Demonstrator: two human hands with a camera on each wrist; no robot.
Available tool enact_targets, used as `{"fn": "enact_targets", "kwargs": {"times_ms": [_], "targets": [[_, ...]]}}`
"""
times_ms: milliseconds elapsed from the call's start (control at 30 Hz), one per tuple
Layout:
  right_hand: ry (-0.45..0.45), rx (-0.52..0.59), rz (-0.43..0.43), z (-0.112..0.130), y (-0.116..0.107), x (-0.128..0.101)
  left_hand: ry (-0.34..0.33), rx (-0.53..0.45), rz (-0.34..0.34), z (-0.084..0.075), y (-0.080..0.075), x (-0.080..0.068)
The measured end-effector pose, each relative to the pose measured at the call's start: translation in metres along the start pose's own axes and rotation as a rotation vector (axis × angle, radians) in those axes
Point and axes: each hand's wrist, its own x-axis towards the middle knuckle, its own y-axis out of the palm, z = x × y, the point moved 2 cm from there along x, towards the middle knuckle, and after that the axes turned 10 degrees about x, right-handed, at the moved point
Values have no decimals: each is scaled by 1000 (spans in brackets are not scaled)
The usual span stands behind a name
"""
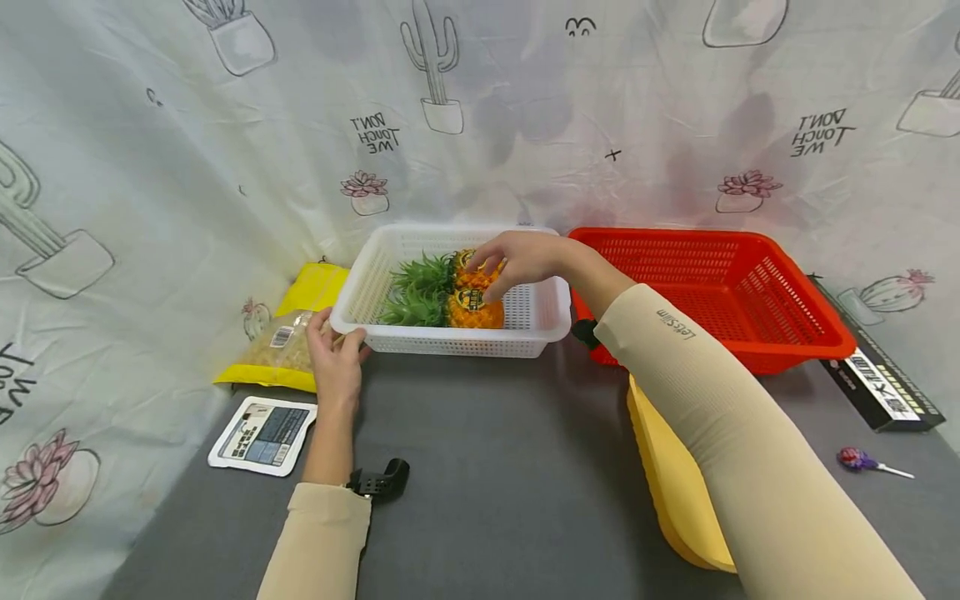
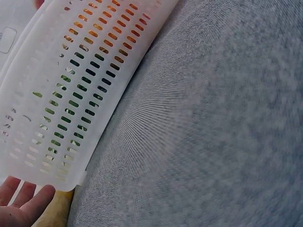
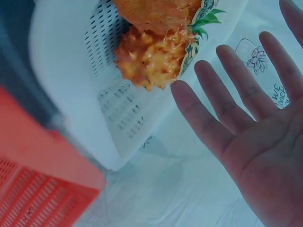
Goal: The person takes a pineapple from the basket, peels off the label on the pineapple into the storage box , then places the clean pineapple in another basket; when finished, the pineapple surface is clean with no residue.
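**Hands at the White Basket**

The left hand (image 1: pixel 335 360) rested with relaxed fingers against the white basket's (image 1: pixel 532 321) near-left corner on the counter (image 1: pixel 487 467). The right hand (image 1: pixel 517 257) hovered spread open over two pineapples (image 1: pixel 474 298) inside, fingertips close; contact could not be told. The left wrist view cut off most of the left hand.

The right hand (image 1: pixel 525 257) covers part of the far pineapple (image 1: pixel 474 272) beneath its fingers. The right sleeve (image 1: pixel 720 417) hides much of the yellow tray (image 1: pixel 675 492). By the left hand (image 1: pixel 335 358), the snack bag (image 1: pixel 288 342) is partly hidden behind the white basket (image 1: pixel 450 337); its label print is too small to read. In the right wrist view the red basket (image 3: pixel 38 179) is blurred and cut off.
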Motion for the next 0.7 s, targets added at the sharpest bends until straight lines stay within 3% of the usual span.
{"fn": "enact_targets", "kwargs": {"times_ms": [333, 700], "targets": [[11, 46, 61, 5, 6, 34, 6, -7, -29, 6, -8, 1], [104, 22, 132, -12, 11, 49, 28, -18, -21, 8, 1, 6]]}}
